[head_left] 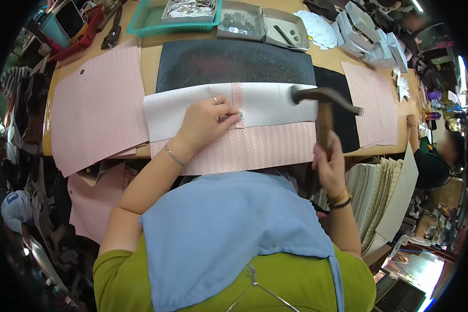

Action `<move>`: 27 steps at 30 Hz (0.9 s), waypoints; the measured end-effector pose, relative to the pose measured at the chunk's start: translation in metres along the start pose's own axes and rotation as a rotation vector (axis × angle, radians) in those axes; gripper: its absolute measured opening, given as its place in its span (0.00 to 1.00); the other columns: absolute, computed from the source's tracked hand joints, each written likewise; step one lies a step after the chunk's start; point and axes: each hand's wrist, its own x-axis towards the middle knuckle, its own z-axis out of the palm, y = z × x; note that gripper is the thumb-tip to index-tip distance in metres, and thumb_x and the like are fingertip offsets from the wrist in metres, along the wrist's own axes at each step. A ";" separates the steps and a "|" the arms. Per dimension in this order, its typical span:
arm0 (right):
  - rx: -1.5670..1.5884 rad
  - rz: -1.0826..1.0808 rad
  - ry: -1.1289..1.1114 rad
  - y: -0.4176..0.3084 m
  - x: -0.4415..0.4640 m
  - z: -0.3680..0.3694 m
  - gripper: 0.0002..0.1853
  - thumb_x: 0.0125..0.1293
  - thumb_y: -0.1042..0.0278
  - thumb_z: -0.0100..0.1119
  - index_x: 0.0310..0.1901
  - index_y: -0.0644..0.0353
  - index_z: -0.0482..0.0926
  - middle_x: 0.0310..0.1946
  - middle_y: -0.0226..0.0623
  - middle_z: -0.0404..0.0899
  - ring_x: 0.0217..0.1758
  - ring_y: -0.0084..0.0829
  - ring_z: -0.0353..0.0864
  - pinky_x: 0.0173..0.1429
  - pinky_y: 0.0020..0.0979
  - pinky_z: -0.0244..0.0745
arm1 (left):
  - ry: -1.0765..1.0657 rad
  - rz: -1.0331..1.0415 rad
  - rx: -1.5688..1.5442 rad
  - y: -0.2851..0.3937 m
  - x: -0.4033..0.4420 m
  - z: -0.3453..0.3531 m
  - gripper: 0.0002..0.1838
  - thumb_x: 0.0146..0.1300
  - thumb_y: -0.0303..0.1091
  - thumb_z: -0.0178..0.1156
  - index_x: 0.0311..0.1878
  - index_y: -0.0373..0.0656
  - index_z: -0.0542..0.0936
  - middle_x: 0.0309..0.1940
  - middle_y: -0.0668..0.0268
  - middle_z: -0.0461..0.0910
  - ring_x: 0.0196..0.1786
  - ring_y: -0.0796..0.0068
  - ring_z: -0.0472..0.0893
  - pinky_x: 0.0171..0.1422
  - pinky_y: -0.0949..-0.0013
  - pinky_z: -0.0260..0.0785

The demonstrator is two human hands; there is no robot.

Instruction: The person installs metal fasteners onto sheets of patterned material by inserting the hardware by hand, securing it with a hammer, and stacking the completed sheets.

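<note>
My right hand (329, 165) grips the handle of a hammer (324, 120), raised with its dark head over the right part of the work. My left hand (208, 118) lies on the pink woven-pattern sheet (275, 143), whose white back is folded up along the far part. Thumb and forefinger pinch a small round metal piece (240, 114) on the pink strip (237, 96) that crosses the white side. Under the sheet's far edge is a dark, worn slab (229, 62).
Another pink sheet (101, 104) lies left, and one more (370, 104) right, beyond a black mat (338, 112). A teal tray (135, 26) and boxes of metal parts (239, 23) line the back. Stacked panels (366, 190) stand at my right. Another person (431, 164) is at far right.
</note>
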 end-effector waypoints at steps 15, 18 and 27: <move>-0.364 -0.234 -0.297 -0.004 -0.005 0.050 0.34 0.71 0.78 0.57 0.77 0.59 0.58 0.61 0.54 0.77 0.56 0.41 0.82 0.62 0.31 0.73 | -0.002 -0.027 -0.024 0.002 -0.001 -0.003 0.06 0.57 0.31 0.72 0.37 0.42 0.88 0.34 0.66 0.82 0.31 0.69 0.81 0.36 0.70 0.74; -0.313 -0.430 -0.154 0.001 -0.003 0.052 0.35 0.70 0.78 0.57 0.77 0.56 0.59 0.58 0.54 0.79 0.52 0.40 0.83 0.57 0.32 0.75 | 0.006 -0.018 -0.043 0.000 -0.002 -0.003 0.06 0.57 0.31 0.72 0.37 0.42 0.88 0.35 0.66 0.82 0.32 0.69 0.81 0.37 0.70 0.74; -0.414 -0.506 -0.162 -0.011 0.005 0.053 0.35 0.67 0.79 0.60 0.75 0.53 0.64 0.44 0.50 0.81 0.39 0.45 0.82 0.45 0.35 0.76 | 0.003 -0.026 -0.070 0.001 0.000 -0.003 0.05 0.57 0.30 0.72 0.36 0.41 0.87 0.33 0.64 0.82 0.32 0.68 0.81 0.37 0.68 0.74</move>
